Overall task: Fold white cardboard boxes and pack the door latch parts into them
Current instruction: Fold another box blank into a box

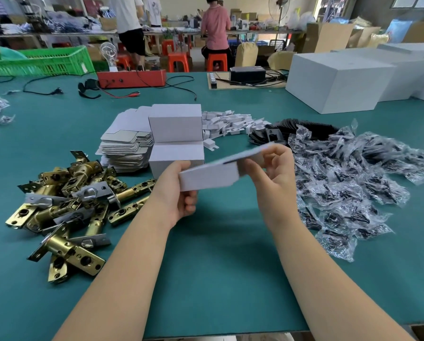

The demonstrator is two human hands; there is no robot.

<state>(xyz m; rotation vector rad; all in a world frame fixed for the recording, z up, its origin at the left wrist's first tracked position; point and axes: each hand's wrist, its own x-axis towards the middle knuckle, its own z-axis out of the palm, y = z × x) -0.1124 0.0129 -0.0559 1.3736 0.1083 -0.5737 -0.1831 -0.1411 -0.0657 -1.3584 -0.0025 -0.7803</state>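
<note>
Left of the flat white box blank (pixel 213 172): heap of brass door latches (pixel 68 203). Left hand (pixel 179 193) curled round its left end, right hand (pixel 275 166) pinching its right end, lifted above the green table (pixel 218 267). Right of it: bagged screws (pixel 348 183).

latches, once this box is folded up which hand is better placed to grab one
Left. The brass latches are piled beside the left hand, while the right hand sits by the bagged screws. Both hands currently hold the flat box.
</note>
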